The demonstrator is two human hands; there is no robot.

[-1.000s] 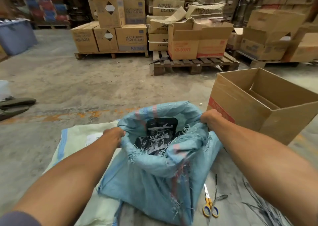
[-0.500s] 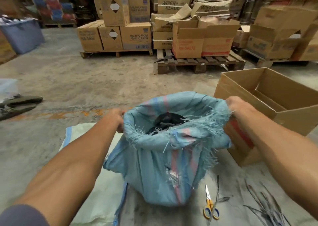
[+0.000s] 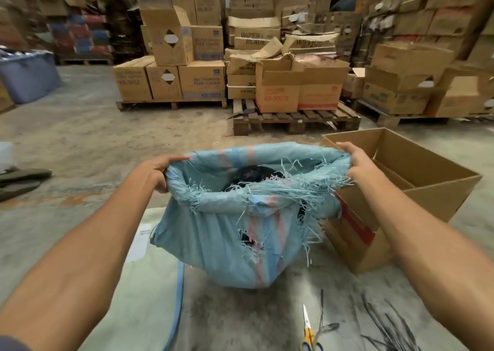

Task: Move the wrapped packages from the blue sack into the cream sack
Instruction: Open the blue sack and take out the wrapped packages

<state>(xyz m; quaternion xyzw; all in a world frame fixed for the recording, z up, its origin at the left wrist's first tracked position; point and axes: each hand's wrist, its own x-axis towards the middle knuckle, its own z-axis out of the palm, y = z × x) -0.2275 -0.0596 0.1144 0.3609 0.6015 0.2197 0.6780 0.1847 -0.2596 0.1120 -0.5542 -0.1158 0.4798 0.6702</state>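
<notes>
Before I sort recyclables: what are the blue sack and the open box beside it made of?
Blue sack: likely woven plastic, matte, since its cut rim frays into flat ribbon strands. Open box: plain brown corrugated cardboard, unglossed, with folded flaps.

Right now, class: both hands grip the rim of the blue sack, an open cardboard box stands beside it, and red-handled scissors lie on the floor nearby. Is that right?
One detail is wrong. The head view shows the scissors with yellow handles, not red. The rest holds: the left hand and right hand grip the blue sack rim, and the open cardboard box stands beside it.
</notes>
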